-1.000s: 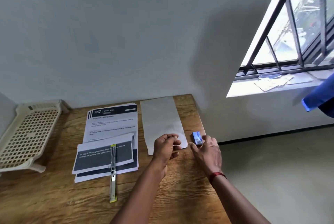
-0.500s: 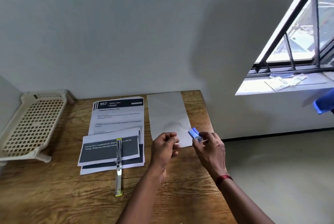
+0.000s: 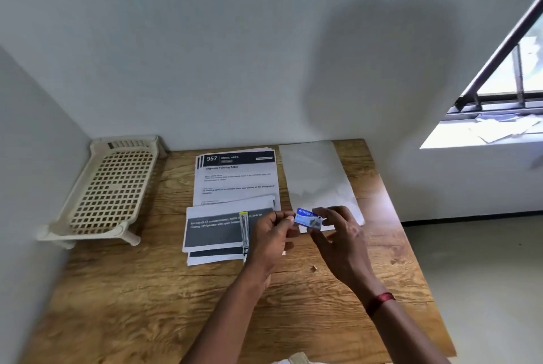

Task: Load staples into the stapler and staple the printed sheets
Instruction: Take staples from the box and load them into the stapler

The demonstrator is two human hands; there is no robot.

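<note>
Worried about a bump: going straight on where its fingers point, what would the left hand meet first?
The blue staple box held by the right hand; the left hand looks almost touching it, though depth is unclear.

Single wide-angle head view; faces forward and down over table [image 3: 132,305]; close above

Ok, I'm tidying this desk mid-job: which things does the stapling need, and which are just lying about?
Needed: staple box in the right hand, stapler, printed sheets.
Lying about: plain white sheet, cream plastic rack, papers on the windowsill.
</note>
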